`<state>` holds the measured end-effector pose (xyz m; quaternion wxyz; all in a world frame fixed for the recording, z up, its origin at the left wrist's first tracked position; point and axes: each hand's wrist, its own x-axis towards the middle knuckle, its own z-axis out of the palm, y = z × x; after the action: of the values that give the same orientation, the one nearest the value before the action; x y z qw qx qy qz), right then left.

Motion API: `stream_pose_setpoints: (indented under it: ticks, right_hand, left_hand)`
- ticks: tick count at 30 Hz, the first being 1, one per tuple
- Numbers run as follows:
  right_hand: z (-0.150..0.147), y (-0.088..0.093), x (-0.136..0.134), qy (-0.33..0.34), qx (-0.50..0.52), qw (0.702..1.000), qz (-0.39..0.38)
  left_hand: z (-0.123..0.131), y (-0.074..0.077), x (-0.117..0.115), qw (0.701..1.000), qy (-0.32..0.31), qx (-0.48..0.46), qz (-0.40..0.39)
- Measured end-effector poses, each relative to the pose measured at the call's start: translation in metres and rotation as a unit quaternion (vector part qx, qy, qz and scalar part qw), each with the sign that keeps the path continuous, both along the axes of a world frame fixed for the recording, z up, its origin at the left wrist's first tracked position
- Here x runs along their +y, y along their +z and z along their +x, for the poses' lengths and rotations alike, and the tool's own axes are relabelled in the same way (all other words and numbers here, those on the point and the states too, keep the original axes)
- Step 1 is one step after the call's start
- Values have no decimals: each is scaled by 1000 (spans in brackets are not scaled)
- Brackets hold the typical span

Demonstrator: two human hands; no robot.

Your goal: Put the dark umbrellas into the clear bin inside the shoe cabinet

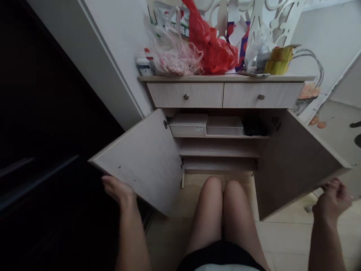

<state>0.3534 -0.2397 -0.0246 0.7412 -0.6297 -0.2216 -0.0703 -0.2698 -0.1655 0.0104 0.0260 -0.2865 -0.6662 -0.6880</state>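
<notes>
A low pale wood cabinet (225,78) stands in front of my knees with both doors swung wide. My left hand (117,190) rests against the lower edge of the left door (143,160), thumb out, fingers hidden behind the panel. My right hand (332,199) is at the outer lower corner of the right door (293,162), fingers curled near the edge. Inside, the top shelf holds two flat pale boxes (188,124) (225,126) and something dark (254,128). The lower shelves (218,152) look bare.
Two shut drawers (186,95) (262,95) with round knobs sit above the doors. On top lie a red plastic bag (213,45), a pinkish bag (175,56), a small white bottle (144,66), a phone (254,74) and yellow-green packets (278,60). A dark doorway (42,131) is at left; tiled floor below.
</notes>
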Motion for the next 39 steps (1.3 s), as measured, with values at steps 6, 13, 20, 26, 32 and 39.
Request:
stream_pose_setpoints:
  ticks: [6,13,20,26,32,39]
  right_hand:
    - [-57,2,18,139,-57,985,-80]
    - [-125,22,92,322,-77,939,-90]
    - [-179,38,181,378,-107,909,-135]
    - [-200,40,232,354,-156,912,-137]
    - [-207,39,272,333,-179,913,-152]
    - [-210,35,298,320,-198,911,-166]
  left_hand:
    - [72,-24,-8,995,-62,56,54]
    - [165,-25,55,956,-269,119,12]
    - [241,3,132,915,-365,152,-78]
    - [265,18,171,902,-365,195,-125]
    - [276,24,197,896,-374,200,-136]
    - [281,25,217,896,-370,198,-144]
